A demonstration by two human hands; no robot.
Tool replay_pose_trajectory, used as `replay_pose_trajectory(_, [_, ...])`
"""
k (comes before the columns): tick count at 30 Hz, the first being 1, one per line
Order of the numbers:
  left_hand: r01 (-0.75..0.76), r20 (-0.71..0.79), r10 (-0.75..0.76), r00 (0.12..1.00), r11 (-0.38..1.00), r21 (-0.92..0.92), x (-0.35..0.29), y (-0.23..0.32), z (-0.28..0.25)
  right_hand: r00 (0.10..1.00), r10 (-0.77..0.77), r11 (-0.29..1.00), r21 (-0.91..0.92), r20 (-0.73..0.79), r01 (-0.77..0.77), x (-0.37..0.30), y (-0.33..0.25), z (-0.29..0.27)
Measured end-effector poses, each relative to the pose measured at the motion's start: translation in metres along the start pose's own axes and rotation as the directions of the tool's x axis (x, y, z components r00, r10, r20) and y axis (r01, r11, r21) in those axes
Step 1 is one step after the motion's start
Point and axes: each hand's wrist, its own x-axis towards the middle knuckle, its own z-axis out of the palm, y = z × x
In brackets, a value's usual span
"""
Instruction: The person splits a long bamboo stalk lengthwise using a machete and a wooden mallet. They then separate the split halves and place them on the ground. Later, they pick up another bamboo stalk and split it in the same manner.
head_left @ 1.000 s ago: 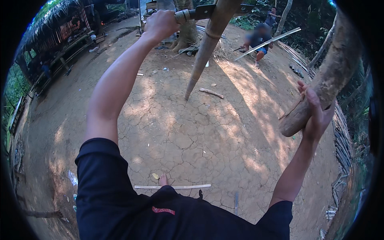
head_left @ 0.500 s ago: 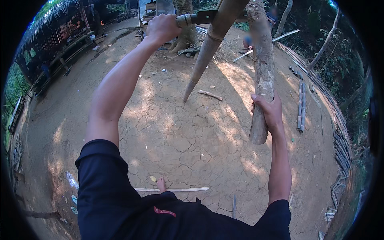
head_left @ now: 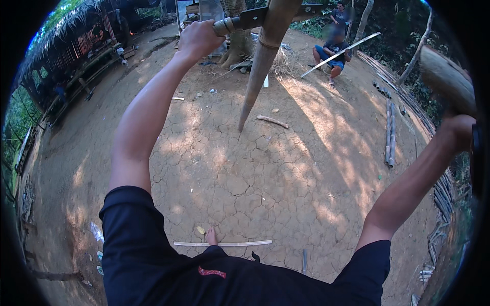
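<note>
My left hand (head_left: 198,38) is closed round the light handle of a machete (head_left: 253,18) at the upper middle. The dark blade lies across an upright, slightly leaning bamboo pole (head_left: 263,61) and shows again on its right side, so it appears set into the bamboo. The pole's lower end meets the cracked earth; its top is out of view. At the far right edge, my right hand (head_left: 458,128) grips a thick wooden log (head_left: 445,79), raised well away from the pole. The fingers of that hand are partly hidden and blurred.
A person (head_left: 335,55) squats at the back right with a long pale strip (head_left: 352,48); another person (head_left: 339,15) stands behind. Dark bamboo lengths (head_left: 390,132), a short stick (head_left: 273,121) and a flat pale strip (head_left: 222,244) lie on the ground. A thatched hut (head_left: 76,41) stands left.
My right hand has swung the log from beside the pole out to the far right, uncovering the people behind. The machete and my left hand have shifted slightly left.
</note>
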Motion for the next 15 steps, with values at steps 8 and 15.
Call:
replay_pose_trajectory(8, [0.002, 0.12, -0.008, 0.993, 0.999, 0.05, -0.016, 0.007, 0.007, 0.168, 0.843, 0.46, -0.525, 0.511, -0.716, -0.221, 0.01, -0.014])
replay_pose_trajectory(15, [0.065, 0.119, -0.069, 0.991, 0.997, 0.036, -0.026, -0.01, 0.007, 0.823, 0.428, 0.9, -0.099, 0.374, -0.424, -0.114, -0.017, 0.009])
